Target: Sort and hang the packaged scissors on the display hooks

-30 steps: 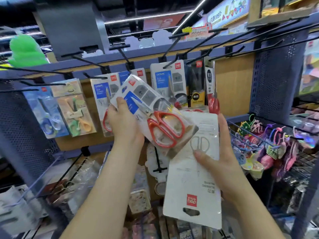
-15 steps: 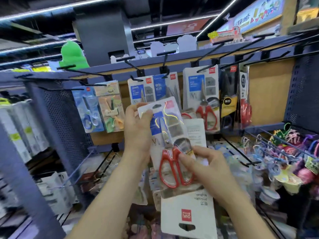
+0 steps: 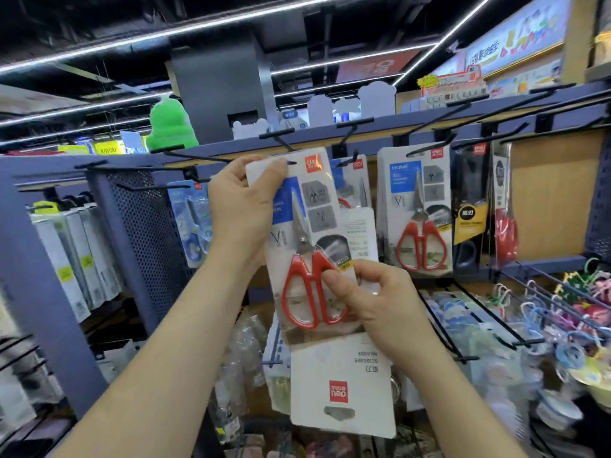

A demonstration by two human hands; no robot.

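Holding a clear-fronted white card pack of red-handled scissors (image 3: 307,259) upright, we grip its top corner in our left hand (image 3: 241,206), thumb curled over the card's upper edge. Our right hand (image 3: 373,302) pinches the pack's lower part, thumb pressed on 1 red handle, and clasps a 2nd white card pack (image 3: 344,385) behind it, upside down. Just above the left hand's thumb a black wire display hook (image 3: 285,142) juts out; whether the pack touches it we cannot tell. Up and right of the right hand, 1 matching pack (image 3: 416,213) hangs on its own hook.
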